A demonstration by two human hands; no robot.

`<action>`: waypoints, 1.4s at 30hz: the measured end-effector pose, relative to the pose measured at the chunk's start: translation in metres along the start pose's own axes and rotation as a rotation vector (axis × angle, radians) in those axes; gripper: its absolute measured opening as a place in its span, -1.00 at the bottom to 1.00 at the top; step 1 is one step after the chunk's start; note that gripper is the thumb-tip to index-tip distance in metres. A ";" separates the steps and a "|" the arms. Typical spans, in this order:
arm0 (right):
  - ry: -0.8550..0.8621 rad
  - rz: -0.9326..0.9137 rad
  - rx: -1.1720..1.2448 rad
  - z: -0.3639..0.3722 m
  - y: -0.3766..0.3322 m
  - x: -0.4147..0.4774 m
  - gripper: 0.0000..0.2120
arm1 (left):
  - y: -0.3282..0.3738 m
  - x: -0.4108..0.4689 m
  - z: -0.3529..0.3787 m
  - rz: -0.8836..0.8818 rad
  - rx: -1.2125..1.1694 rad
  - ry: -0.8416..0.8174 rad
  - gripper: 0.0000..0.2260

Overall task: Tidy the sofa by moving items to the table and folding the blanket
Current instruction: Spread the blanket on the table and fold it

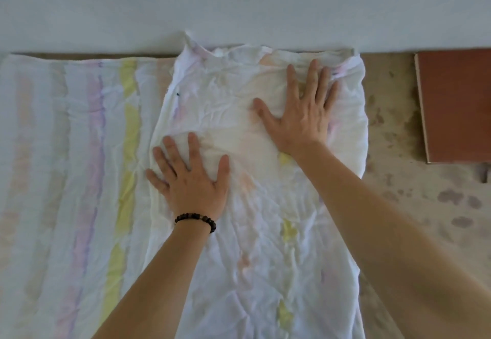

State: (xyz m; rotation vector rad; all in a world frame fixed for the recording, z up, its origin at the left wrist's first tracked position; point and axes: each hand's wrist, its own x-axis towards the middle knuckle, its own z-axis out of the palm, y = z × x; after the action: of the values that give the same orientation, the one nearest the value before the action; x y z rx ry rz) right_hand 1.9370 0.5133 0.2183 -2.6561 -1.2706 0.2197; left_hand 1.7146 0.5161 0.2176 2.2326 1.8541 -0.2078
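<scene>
A thin white blanket [79, 166] with pastel pink, purple and yellow stripes lies spread flat over the sofa seat. Its right part is folded over onto itself, showing the paler underside [255, 245]. My left hand [190, 176], with a dark bead bracelet on the wrist, lies flat with fingers spread on the left side of the folded layer. My right hand [303, 110] presses flat on the upper right of the same layer, fingers apart. Neither hand grips the cloth.
A pale wall [239, 1] runs along the far edge. To the right of the blanket the beige spotted seat cover [414, 206] is bare. A reddish-brown flat board or cushion [457, 105] sits at the far right.
</scene>
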 end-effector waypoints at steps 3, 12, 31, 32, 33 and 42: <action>-0.127 -0.080 0.006 -0.005 0.003 0.004 -0.10 | 0.004 -0.003 -0.004 -0.064 -0.074 -0.040 -0.29; 0.307 0.337 0.288 -0.039 0.042 0.025 -0.48 | 0.051 0.163 -0.069 -0.045 -0.394 0.218 -0.47; 0.037 -0.008 0.226 -0.050 0.090 0.061 -0.70 | 0.000 0.200 -0.075 0.001 -0.654 0.241 -0.53; 0.064 -0.028 0.198 -0.051 0.092 0.062 -0.71 | 0.001 0.199 -0.075 0.013 -0.657 0.238 -0.51; 0.119 -0.021 0.161 -0.051 0.092 0.064 -0.70 | 0.001 0.198 -0.076 0.010 -0.652 0.253 -0.51; 0.210 0.271 0.065 -0.050 0.093 0.073 -0.49 | 0.000 0.202 -0.077 -0.097 -0.432 0.390 -0.58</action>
State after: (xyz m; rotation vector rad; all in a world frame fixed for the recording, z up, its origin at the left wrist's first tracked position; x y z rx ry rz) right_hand 2.0635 0.5081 0.2409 -2.7039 -0.8269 0.0173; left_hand 1.7498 0.7279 0.2402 1.9792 1.9537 0.5973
